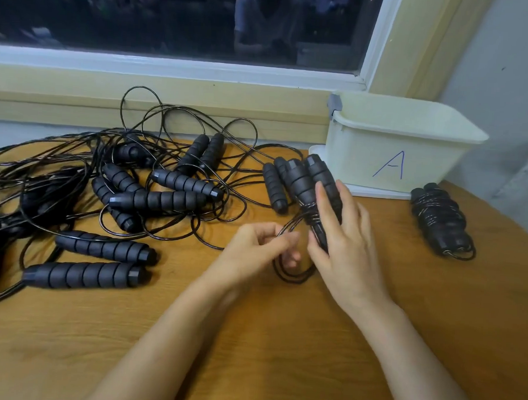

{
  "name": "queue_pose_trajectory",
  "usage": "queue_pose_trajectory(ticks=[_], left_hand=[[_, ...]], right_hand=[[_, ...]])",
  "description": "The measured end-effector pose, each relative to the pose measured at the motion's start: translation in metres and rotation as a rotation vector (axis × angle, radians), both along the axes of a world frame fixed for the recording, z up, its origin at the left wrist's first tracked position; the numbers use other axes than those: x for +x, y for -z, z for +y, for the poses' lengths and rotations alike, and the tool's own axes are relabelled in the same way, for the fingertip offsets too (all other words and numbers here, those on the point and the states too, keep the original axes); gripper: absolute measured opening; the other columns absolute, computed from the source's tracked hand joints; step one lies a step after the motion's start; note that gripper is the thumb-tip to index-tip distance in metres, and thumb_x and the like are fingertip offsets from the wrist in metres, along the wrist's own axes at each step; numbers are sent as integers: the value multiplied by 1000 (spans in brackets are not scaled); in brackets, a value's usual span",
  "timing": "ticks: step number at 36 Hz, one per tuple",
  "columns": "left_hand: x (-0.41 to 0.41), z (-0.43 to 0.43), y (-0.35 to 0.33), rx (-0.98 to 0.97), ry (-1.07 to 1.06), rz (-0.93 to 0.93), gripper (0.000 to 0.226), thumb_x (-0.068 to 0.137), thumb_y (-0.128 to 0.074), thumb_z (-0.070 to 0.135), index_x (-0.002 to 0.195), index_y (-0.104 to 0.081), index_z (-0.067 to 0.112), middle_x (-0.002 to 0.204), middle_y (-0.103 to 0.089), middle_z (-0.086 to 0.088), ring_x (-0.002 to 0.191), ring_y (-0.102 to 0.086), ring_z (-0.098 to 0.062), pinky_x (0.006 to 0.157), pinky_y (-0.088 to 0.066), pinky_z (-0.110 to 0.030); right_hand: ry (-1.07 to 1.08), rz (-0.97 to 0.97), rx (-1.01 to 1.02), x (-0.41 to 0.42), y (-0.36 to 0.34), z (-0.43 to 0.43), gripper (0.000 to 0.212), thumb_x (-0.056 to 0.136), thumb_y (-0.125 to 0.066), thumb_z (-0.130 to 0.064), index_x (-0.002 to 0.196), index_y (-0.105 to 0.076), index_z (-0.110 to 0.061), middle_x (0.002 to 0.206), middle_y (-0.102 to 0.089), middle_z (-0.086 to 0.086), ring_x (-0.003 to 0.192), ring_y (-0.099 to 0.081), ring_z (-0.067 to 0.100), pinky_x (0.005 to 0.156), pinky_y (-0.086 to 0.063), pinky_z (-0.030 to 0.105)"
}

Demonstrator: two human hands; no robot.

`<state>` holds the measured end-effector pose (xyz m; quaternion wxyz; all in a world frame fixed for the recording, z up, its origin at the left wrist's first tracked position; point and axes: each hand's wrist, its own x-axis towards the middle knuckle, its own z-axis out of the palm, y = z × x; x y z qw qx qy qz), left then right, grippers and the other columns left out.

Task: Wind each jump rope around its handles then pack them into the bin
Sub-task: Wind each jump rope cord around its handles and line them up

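Note:
My right hand (343,243) grips a pair of black foam jump-rope handles (306,180), held side by side and pointing away from me, with a few turns of thin black cord around their lower part. My left hand (257,248) pinches that cord (289,274), which loops down onto the table between my hands. A fully wound rope bundle (439,221) lies on the table to the right. The cream bin (394,142) marked "A" stands at the back right, just beyond the held handles.
A tangle of several loose ropes and black handles (159,194) covers the left half of the wooden table (280,338). Another handle pair (274,185) lies just left of the held one. A window sill and wall run along the back.

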<state>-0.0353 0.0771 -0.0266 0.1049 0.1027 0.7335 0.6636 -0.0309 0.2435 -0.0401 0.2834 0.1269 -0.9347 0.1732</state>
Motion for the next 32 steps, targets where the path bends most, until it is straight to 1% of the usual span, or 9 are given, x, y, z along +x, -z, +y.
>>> queue_pose_trajectory(ticks=[3, 8, 11, 13, 16, 18, 23, 28, 32], left_hand=[[8, -8, -17, 74, 178, 8, 32, 96, -51, 35, 86, -62, 6, 65, -62, -5, 73, -64, -23, 85, -52, -29], [9, -39, -63, -13, 268, 115, 37, 98, -46, 37, 108, -73, 14, 61, -26, -4, 52, -25, -13, 49, -28, -21], [5, -56, -95, -360, 185, 489, 27, 99, -50, 46, 90, -75, 41, 63, -50, -17, 53, -38, -27, 51, -33, -34], [0, -61, -103, -735, 6, 719, 36, 95, -46, 60, 95, -74, 38, 74, -66, -5, 66, -58, -22, 59, -48, -37], [0, -54, -98, -1272, -198, 780, 41, 99, -38, 51, 116, -68, 30, 105, -66, 5, 102, -58, -19, 79, -49, -35], [-1, -43, -80, -1417, -202, 706, 37, 104, -37, 40, 132, -57, 27, 126, -56, 3, 119, -48, -22, 97, -38, -37], [9, -20, -26, -1191, -235, 715, 53, 102, -29, 28, 154, -26, 20, 146, -46, 2, 136, -39, -18, 122, -7, -40], [11, -5, -5, -911, -144, 684, 73, 97, -11, 61, 153, -31, 19, 139, -53, 6, 133, -42, -12, 116, -10, -27], [-6, -4, -2, -877, -123, 640, 71, 95, -18, 56, 152, -30, 16, 133, -59, 2, 128, -48, -16, 111, -22, -28]], right_hand=[[-73, -106, -138, 5, -15, 11, 79, 94, -63, -20, 156, -15, -32, 161, -23, 7, 141, -27, 26, 110, -30, 35], [-164, -144, -293, 17, -44, 22, 76, 96, -61, -19, 154, -15, -39, 161, -22, -3, 147, -19, 13, 117, -18, 27], [-178, -134, -285, 25, -54, 18, 77, 97, -61, -19, 151, -11, -42, 161, -21, -4, 147, -17, 11, 116, -16, 24], [-170, -136, -240, 29, -56, 11, 78, 98, -59, -21, 150, -5, -44, 162, -17, -4, 147, -14, 12, 114, -15, 22], [-150, -195, -175, 31, -47, 0, 80, 99, -55, -24, 146, 6, -47, 164, -9, -7, 147, -11, 14, 113, -17, 24], [-130, -241, -177, 30, -38, -6, 81, 100, -54, -25, 146, 9, -48, 164, -8, -7, 146, -13, 18, 116, -21, 31], [-57, -285, -183, 24, -20, -11, 80, 99, -54, -27, 156, 1, -36, 164, -11, -2, 142, -21, 24, 115, -31, 38], [-53, -294, -166, 14, -13, -10, 80, 99, -55, -30, 157, 0, -32, 165, -10, -2, 143, -20, 22, 114, -33, 36], [-68, -259, -174, 7, -9, -10, 82, 99, -55, -27, 153, 5, -33, 164, -12, 1, 141, -22, 23, 113, -31, 35]])
